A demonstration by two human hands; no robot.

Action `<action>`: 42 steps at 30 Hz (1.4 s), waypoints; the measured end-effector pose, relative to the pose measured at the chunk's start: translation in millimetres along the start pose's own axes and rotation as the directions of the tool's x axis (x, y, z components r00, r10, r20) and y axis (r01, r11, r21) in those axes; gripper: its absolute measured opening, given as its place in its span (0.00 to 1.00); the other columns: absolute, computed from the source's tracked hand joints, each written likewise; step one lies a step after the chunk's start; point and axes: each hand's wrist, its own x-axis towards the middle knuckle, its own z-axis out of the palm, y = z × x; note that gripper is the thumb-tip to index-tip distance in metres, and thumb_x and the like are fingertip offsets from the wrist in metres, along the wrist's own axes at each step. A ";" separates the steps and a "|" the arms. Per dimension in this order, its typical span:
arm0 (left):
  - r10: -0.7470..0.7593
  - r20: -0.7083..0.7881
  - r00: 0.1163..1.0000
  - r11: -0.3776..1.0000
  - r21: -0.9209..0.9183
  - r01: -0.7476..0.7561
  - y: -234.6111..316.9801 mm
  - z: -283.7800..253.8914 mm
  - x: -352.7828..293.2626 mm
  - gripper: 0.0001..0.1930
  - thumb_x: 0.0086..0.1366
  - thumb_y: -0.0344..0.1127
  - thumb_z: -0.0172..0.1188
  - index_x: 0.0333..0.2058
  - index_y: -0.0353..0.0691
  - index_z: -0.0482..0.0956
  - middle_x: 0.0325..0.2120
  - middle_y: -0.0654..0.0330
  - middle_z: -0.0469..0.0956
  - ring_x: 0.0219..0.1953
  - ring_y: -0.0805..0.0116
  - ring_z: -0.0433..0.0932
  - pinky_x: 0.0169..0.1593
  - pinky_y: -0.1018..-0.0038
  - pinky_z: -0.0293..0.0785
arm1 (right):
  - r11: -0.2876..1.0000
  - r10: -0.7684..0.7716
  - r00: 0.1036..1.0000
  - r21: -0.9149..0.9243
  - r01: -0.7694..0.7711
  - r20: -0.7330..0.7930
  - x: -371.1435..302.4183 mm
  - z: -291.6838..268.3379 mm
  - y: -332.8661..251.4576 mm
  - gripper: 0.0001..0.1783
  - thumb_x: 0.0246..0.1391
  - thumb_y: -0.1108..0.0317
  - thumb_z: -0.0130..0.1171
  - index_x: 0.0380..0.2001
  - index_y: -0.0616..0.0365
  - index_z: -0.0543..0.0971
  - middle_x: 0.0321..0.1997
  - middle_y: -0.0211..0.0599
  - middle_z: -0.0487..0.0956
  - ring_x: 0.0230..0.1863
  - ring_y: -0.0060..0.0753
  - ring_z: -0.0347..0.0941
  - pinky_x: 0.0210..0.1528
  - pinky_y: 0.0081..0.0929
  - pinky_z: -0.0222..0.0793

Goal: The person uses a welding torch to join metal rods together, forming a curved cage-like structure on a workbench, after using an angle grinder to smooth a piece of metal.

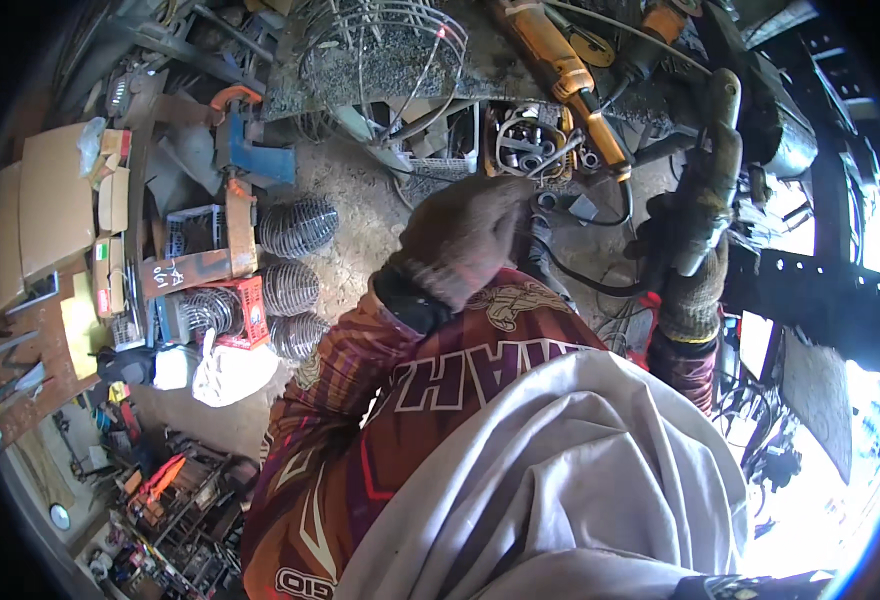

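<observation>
My right hand, in a dirty knit glove, is closed round a worn grey welding electrode holder. From its upper end a thin rod slants up and left, and a black cable runs beside the hand. My left hand, in a brown glove, hangs near my body with its fingers turned under and hidden. At the top, a round wire cage rests on a gritty dark work table. A small spot on its wire glows red. An orange angle grinder lies right of the cage.
Below the table sits a basket of metal rings. Stacked wire cages stand on the floor to the left, near a red crate. Cardboard boxes are at far left. Pale cloth covers much of the lower view; glare washes out the right.
</observation>
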 end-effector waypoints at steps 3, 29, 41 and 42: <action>-0.249 0.084 0.965 0.798 -0.546 0.254 -22.8 10.3 -52.0 0.20 0.67 0.25 0.58 0.58 0.37 0.75 0.41 0.50 0.84 0.43 0.59 0.85 0.46 0.70 0.80 | 0.987 -0.102 0.994 0.128 0.099 0.023 -24.9 65.1 -5.6 0.36 0.63 0.45 0.54 0.61 0.65 0.69 0.50 0.55 0.80 0.35 0.46 0.83 0.33 0.44 0.85; -0.566 -0.350 0.746 0.128 -0.932 -0.340 -79.5 -63.2 -197.0 0.31 0.53 0.20 0.55 0.59 0.37 0.68 0.48 0.55 0.75 0.39 0.64 0.81 0.40 0.64 0.83 | 0.943 -0.051 0.829 -0.247 0.225 0.557 -43.9 303.5 79.7 0.28 0.68 0.54 0.60 0.60 0.66 0.72 0.46 0.38 0.80 0.47 0.28 0.77 0.53 0.30 0.75; -0.605 -0.147 0.782 0.183 -0.982 -0.044 -77.1 -74.6 -166.2 0.30 0.58 0.28 0.61 0.61 0.32 0.67 0.44 0.57 0.74 0.38 0.67 0.79 0.40 0.65 0.81 | 0.960 0.122 0.879 0.169 -0.222 0.460 -22.4 324.1 88.9 0.21 0.73 0.54 0.51 0.54 0.61 0.77 0.42 0.37 0.83 0.41 0.27 0.80 0.46 0.27 0.77; -0.615 -0.173 0.769 0.171 -0.982 -0.084 -78.0 -72.8 -156.9 0.31 0.58 0.28 0.60 0.62 0.32 0.67 0.44 0.58 0.73 0.38 0.67 0.78 0.40 0.66 0.81 | 0.969 0.103 0.919 0.171 -0.179 0.380 -14.2 317.5 88.3 0.20 0.74 0.55 0.50 0.52 0.61 0.78 0.41 0.38 0.83 0.39 0.28 0.81 0.45 0.27 0.78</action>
